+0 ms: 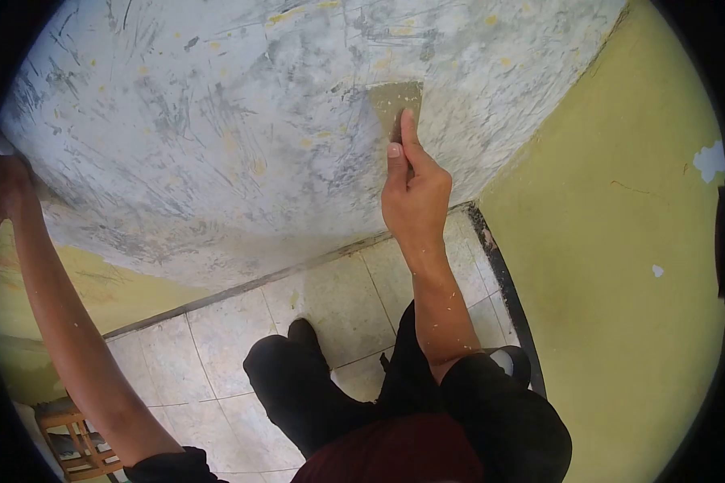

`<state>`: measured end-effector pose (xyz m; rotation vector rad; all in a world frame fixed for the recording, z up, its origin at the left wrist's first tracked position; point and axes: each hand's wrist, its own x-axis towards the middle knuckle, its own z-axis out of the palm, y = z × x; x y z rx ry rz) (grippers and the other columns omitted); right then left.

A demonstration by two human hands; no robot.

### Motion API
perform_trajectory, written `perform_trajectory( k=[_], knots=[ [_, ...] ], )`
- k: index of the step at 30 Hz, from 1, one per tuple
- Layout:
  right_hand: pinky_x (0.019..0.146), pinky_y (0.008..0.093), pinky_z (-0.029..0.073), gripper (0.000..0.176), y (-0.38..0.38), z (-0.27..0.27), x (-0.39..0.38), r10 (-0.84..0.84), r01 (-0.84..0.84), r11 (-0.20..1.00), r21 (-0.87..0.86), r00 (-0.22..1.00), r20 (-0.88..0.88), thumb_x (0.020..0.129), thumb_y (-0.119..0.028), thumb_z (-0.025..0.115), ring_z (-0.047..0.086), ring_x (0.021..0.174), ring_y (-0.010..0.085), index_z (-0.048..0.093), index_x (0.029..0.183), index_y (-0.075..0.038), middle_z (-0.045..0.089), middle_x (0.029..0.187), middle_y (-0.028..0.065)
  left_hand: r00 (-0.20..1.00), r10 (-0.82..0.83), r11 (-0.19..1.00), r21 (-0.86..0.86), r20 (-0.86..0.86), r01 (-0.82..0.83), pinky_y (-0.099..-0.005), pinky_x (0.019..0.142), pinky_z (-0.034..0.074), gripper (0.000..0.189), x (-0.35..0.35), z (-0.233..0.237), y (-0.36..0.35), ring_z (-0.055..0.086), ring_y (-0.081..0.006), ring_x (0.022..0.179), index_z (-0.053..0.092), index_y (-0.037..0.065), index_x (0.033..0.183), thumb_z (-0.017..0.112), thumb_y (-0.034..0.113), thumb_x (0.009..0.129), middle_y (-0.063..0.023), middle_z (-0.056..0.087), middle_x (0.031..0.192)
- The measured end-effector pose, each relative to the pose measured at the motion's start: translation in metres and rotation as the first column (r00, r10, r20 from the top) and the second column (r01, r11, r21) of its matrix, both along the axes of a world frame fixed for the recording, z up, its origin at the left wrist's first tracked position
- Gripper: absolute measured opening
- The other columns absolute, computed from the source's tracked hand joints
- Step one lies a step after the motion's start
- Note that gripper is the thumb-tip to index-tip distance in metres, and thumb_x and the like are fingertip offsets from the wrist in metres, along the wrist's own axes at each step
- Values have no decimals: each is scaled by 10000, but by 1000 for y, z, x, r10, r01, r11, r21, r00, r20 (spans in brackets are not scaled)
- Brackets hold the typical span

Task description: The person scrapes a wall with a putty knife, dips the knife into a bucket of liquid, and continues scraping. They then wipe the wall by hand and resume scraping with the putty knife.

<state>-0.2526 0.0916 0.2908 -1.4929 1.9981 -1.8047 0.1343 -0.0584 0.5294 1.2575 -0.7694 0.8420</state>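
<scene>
My right hand (415, 185) grips a scraper (395, 101), its index finger stretched along the tool and its thumb on the near side. The scraper's wide blade lies against the scraped white and grey wall (242, 121), which carries scratches and small yellow flecks. At the far left edge, my left hand (6, 189) is raised beside the wall, dark and partly cut off by the view's edge. What it holds, if anything, cannot be made out. Small pale flakes cling to my right forearm.
A yellow-green wall (612, 241) with chipped white spots meets the scraped wall at the right. Below are pale floor tiles (250, 338), a black skirting strip (503, 282) and my feet. A wooden rack (76, 439) stands at the lower left.
</scene>
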Motion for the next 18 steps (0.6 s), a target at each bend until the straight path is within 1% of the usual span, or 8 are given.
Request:
perform_trajectory(
  k=[1, 2, 4, 5, 7, 12, 15, 18],
  knots=[
    [628, 322, 507, 420, -1, -4, 0, 11, -11, 998, -63, 1000, 4, 914, -38, 599, 656, 647, 303, 574, 1333, -47, 674, 837, 230, 1000, -15, 1000, 0, -26, 15, -695, 942, 310, 943, -2, 1, 1, 384, -448, 1242, 346, 53, 1378, 526, 784, 810, -243, 374, 1337],
    [625, 320, 505, 412, -1, -8, -1, 21, -21, 992, -127, 1000, 5, 914, -33, 597, 650, 637, 296, 581, 1326, -46, 668, 830, 233, 1000, -15, 1000, -1, -26, 15, -695, 942, 310, 943, 85, 0, -48, 384, -448, 1242, 346, 53, 1378, 526, 784, 810, -243, 374, 1337],
    [610, 329, 497, 409, -2, -19, 0, 66, -60, 985, -163, 997, 29, 918, -35, 594, 630, 615, 291, 581, 1326, -46, 664, 830, 235, 821, 561, 827, 110, -102, -552, -694, 947, 309, 948, 75, 7, -84, 379, -447, 1254, 345, 55, 1378, 526, 788, 806, -240, 381, 1337],
    [595, 337, 488, 406, -1, -23, 2, 115, -102, 977, -189, 992, 58, 921, -36, 591, 610, 592, 286, 581, 1326, -47, 660, 829, 238, 823, 559, 828, 110, -101, -549, -694, 947, 309, 948, 75, -6, -30, 379, -447, 1254, 345, 55, 1378, 526, 788, 806, -240, 381, 1337],
    [599, 333, 489, 407, -3, -22, 2, 115, -102, 978, -181, 992, 58, 922, -36, 590, 616, 599, 283, 578, 1328, -45, 668, 856, 240, 1000, -4, 1000, 10, -25, 4, -686, 951, 311, 955, 0, 3, 1, 377, -444, 1260, 346, 58, 1378, 537, 791, 797, -236, 388, 1336],
    [631, 306, 499, 423, -14, -11, -1, 10, -6, 997, -81, 999, 50, 917, -23, 589, 642, 638, 278, 570, 1338, -48, 682, 956, 251, 999, -27, 1000, -8, -22, 27, -675, 955, 315, 954, 9, 4, -2, 375, -441, 1260, 344, 58, 1381, 537, 788, 798, -239, 384, 1340],
    [638, 304, 500, 427, -7, 0, -6, -17, 37, 993, -112, 985, 171, 910, -19, 590, 639, 647, 293, 574, 1336, -46, 685, 943, 247, 999, -31, 999, 16, -19, 31, -672, 955, 316, 953, 5, 3, -2, 373, -441, 1260, 343, 56, 1383, 533, 787, 801, -241, 378, 1344],
    [626, 348, 497, 409, -8, -39, -5, -6, -1, 979, -202, 999, -32, 925, -59, 587, 647, 654, 318, 569, 1334, -35, 680, 898, 248, 999, -27, 1000, -3, -45, 27, -674, 951, 317, 952, 2, 2, -1, 374, -440, 1258, 342, 53, 1384, 530, 785, 805, -242, 378, 1343]
  ],
)
